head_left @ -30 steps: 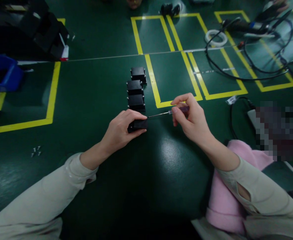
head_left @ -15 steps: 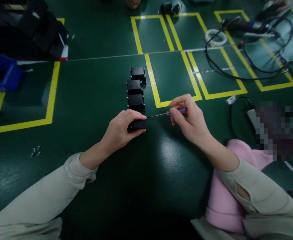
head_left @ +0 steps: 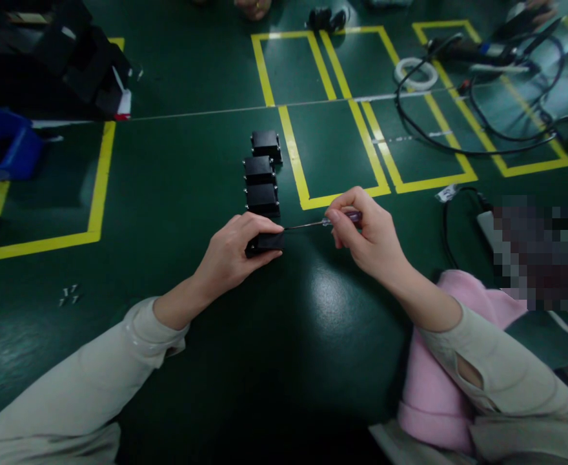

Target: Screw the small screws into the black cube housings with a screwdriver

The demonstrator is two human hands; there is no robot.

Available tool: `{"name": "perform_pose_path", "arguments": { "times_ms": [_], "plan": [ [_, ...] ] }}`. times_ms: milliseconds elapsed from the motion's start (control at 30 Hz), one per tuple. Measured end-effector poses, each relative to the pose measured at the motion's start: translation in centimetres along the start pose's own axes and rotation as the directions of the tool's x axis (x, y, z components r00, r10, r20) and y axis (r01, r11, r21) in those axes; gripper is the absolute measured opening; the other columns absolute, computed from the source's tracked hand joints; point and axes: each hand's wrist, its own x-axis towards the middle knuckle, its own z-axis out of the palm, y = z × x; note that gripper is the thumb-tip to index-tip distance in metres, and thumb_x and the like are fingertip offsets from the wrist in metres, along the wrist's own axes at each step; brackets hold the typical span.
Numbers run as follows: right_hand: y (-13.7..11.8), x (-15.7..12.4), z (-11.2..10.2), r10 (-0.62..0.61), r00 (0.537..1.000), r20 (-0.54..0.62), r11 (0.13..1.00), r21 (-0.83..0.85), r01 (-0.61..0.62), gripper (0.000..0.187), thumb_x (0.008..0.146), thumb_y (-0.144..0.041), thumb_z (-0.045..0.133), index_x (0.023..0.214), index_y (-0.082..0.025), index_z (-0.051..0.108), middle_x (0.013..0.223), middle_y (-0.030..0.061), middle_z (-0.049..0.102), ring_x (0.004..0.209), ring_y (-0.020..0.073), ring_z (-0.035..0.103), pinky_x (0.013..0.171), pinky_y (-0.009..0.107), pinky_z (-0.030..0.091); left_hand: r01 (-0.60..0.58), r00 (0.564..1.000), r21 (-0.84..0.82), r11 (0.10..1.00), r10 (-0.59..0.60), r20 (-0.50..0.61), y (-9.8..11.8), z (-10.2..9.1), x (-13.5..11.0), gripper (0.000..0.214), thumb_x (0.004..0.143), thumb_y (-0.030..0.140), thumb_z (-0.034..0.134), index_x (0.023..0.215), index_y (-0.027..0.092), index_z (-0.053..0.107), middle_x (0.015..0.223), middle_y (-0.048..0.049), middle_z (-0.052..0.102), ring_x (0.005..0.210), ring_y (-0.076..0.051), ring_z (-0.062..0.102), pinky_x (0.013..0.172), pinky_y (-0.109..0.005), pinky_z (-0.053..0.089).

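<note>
My left hand (head_left: 238,248) is closed around a small black box (head_left: 268,243) on the green table, thumb on the near side and fingers on the far side. In my right hand (head_left: 366,229) is a screwdriver (head_left: 355,217) with a purplish clear handle, held between thumb and fingers. Its thin shaft points left, and the tip meets the box's right side by my left fingertip; the exact contact is hidden. Just beyond stand three similar black boxes in a row, the nearest black box (head_left: 261,195) among them, with silver screws at their corners.
Several loose screws (head_left: 69,294) lie at the left. A blue bin (head_left: 8,145) and black stacked parts (head_left: 71,58) stand far left. Yellow tape outlines mark the table. At right are a white tape ring (head_left: 415,73), black cables and pink cloth (head_left: 432,387). Another person's hand (head_left: 253,8) shows at the top.
The fingers of my right hand have shifted slightly around the screwdriver handle. My left hand and the box stay in place; the whole view has moved only a little.
</note>
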Motion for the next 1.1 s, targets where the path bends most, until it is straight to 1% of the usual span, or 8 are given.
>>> {"name": "perform_pose_path", "arguments": {
  "times_ms": [133, 200, 300, 467, 667, 833, 1000, 1100],
  "plan": [
    [-0.02, 0.08, 0.05, 0.027, 1.0, -0.007, 0.999, 0.041, -0.027, 0.009, 0.101, -0.028, 0.056, 0.108, -0.024, 0.053, 0.072, -0.0069, 0.056, 0.054, 0.007, 0.059, 0.056, 0.024, 0.047, -0.003, 1.0, 0.008, 1.0, 0.003, 0.001, -0.1, 0.04, 0.0, 0.029, 0.091, 0.022, 0.073, 0.118, 0.018, 0.064, 0.117, -0.0072, 0.069, 0.11, -0.023, 0.065, 0.096, -0.041, 0.052],
    [0.01, 0.14, 0.06, 0.03, 0.999, -0.014, 0.999, 0.041, -0.03, 0.01, 0.1, -0.032, 0.058, 0.1, -0.023, 0.054, 0.07, -0.0068, 0.056, 0.053, 0.0068, 0.057, 0.054, 0.023, 0.045, -0.004, 1.0, 0.009, 1.0, 0.004, 0.004, -0.09, 0.03, 0.01, 0.029, 0.091, 0.022, 0.073, 0.118, 0.018, 0.064, 0.117, -0.0074, 0.069, 0.11, -0.023, 0.065, 0.096, -0.041, 0.052],
    [0.07, 0.18, 0.04, 0.03, 0.999, -0.018, 0.999, 0.027, -0.029, 0.021, 0.1, -0.039, 0.058, 0.088, -0.023, 0.053, 0.06, -0.008, 0.054, 0.048, 0.0064, 0.053, 0.05, 0.023, 0.04, 0.0, 1.0, 0.004, 1.0, 0.0, 0.003, -0.02, -0.02, 0.01, 0.027, 0.091, 0.023, 0.072, 0.117, 0.019, 0.064, 0.116, -0.0071, 0.069, 0.109, -0.023, 0.065, 0.096, -0.041, 0.052],
    [0.07, 0.15, -0.01, 0.058, 0.998, -0.015, 0.997, 0.06, -0.057, 0.012, 0.101, -0.034, 0.057, 0.105, -0.023, 0.054, 0.071, -0.0067, 0.058, 0.054, 0.0079, 0.059, 0.056, 0.024, 0.047, 0.008, 1.0, 0.0, 1.0, -0.008, 0.008, -0.05, -0.05, -0.09, 0.027, 0.092, 0.023, 0.071, 0.117, 0.02, 0.063, 0.117, -0.0066, 0.069, 0.11, -0.023, 0.065, 0.097, -0.041, 0.052],
    [-0.02, 0.2, -0.02, 0.043, 0.999, -0.014, 0.999, 0.03, -0.042, 0.023, 0.101, -0.04, 0.057, 0.087, -0.022, 0.053, 0.057, -0.0082, 0.053, 0.048, 0.0071, 0.053, 0.053, 0.024, 0.041, 0.006, 1.0, 0.002, 1.0, -0.006, 0.012, -0.1, 0.02, -0.13, 0.028, 0.092, 0.024, 0.072, 0.118, 0.02, 0.063, 0.118, -0.0063, 0.069, 0.111, -0.022, 0.064, 0.097, -0.041, 0.052],
    [0.0, 0.17, -0.05, 0.058, 0.998, -0.005, 0.995, 0.079, -0.058, 0.014, 0.101, -0.037, 0.057, 0.105, -0.024, 0.053, 0.07, -0.007, 0.057, 0.055, 0.0084, 0.059, 0.056, 0.025, 0.046, 0.005, 1.0, 0.001, 1.0, -0.005, 0.012, -0.03, -0.02, 0.02, 0.027, 0.092, 0.024, 0.071, 0.117, 0.02, 0.062, 0.118, -0.0064, 0.069, 0.111, -0.023, 0.065, 0.097, -0.041, 0.052],
    [0.16, 0.17, 0.0, 0.04, 0.999, -0.019, 0.999, 0.037, -0.039, 0.023, 0.1, -0.042, 0.058, 0.088, -0.023, 0.052, 0.061, -0.0078, 0.053, 0.05, 0.0074, 0.054, 0.053, 0.024, 0.041, 0.031, 0.999, -0.001, 1.0, -0.031, 0.024, 0.11, -0.13, 0.06, 0.026, 0.092, 0.025, 0.07, 0.116, 0.021, 0.063, 0.117, -0.0068, 0.069, 0.111, -0.024, 0.065, 0.098, -0.042, 0.052],
    [0.21, 0.11, -0.02, 0.048, 0.999, -0.015, 0.997, 0.056, -0.047, 0.015, 0.101, -0.038, 0.056, 0.1, -0.024, 0.052, 0.066, -0.0077, 0.055, 0.053, 0.0078, 0.056, 0.055, 0.024, 0.044, 0.037, 0.999, 0.003, 0.999, -0.037, 0.024, 0.12, -0.12, 0.04, 0.026, 0.092, 0.026, 0.07, 0.117, 0.021, 0.063, 0.118, -0.007, 0.069, 0.111, -0.024, 0.065, 0.098, -0.042, 0.052]
  ]
}}
